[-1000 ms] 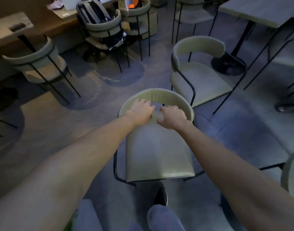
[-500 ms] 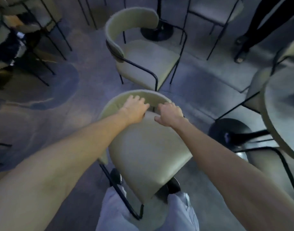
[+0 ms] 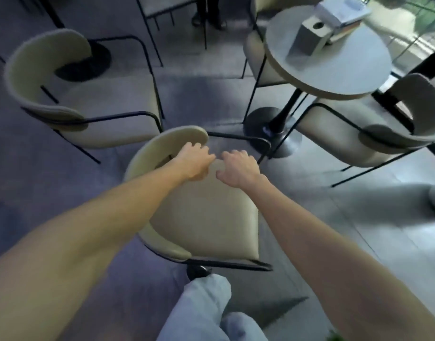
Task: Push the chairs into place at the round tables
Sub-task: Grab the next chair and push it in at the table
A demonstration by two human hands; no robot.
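Note:
A beige padded chair [image 3: 206, 217] with a black metal frame is right in front of me, its seat facing me. My left hand [image 3: 195, 163] and my right hand [image 3: 238, 169] both grip the top of its curved backrest, close together. The round table [image 3: 334, 72] on a black pedestal base [image 3: 270, 129] stands beyond the chair to the upper right. The chair's far armrest is close to that base.
Another beige chair [image 3: 71, 94] stands to the left, a third [image 3: 388, 126] right of the table, a fourth [image 3: 258, 52] behind it. A grey box [image 3: 307, 38] and stacked books [image 3: 342, 13] sit on the tabletop. A person's legs [image 3: 209, 11] stand at the top.
I have turned to the right with the chair in both hands, bringing the round table into full view and the chair nearer its pedestal. The grip on the backrest is unchanged.

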